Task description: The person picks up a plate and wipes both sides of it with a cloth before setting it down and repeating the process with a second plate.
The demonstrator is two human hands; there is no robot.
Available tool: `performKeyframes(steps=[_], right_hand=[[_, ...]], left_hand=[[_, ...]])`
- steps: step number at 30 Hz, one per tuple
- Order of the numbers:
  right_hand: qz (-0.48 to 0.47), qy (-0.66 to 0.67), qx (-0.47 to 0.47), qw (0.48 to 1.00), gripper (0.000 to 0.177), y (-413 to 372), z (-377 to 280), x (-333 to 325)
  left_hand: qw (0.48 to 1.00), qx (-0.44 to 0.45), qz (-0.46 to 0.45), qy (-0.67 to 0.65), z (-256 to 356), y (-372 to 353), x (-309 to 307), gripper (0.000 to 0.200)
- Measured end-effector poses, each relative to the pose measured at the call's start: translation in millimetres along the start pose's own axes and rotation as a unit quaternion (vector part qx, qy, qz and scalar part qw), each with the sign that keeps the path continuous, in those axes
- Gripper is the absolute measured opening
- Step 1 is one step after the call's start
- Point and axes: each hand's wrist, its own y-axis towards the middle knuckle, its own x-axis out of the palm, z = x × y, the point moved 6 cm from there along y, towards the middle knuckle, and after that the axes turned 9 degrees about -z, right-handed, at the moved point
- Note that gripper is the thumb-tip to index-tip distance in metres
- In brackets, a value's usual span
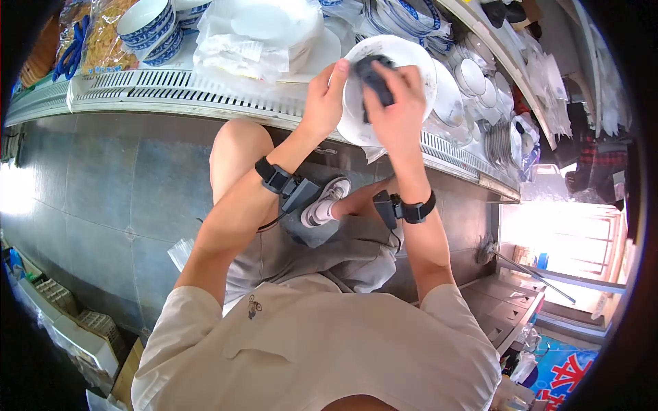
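A round white plate (353,125) with a faint printed pattern is tilted up at the shelf's front edge. My left hand (325,99) grips its left rim, thumb along the edge and the other fingers partly hidden. Pressed against the plate's face is a dark grey cloth (375,83), bunched under my right hand (399,106), whose fingers are curled round it. Both wrists carry black straps with small devices.
On the white shelf with its slotted edge (185,83) stand blue-patterned bowls (147,31), a plastic-wrapped stack (257,38) and blue-handled scissors (72,49). Plates (504,144) and small bowls (470,75) crowd the right side. An upper shelf edge (510,68) juts above them.
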Motion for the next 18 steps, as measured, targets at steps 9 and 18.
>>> performKeyframes(steps=[9,18], right_hand=[[-0.062,0.002,0.073,0.995,0.040,-54.1,9.7,-5.4],[0.032,-0.033,0.012,0.999,0.039,1.4,12.6,-8.3]], left_hand=[[0.999,-0.025,0.019,-0.017,1.5,-1.7,-6.3,0.061],[1.000,-0.008,-0.022,0.008,-1.1,-3.4,0.1,0.058]])
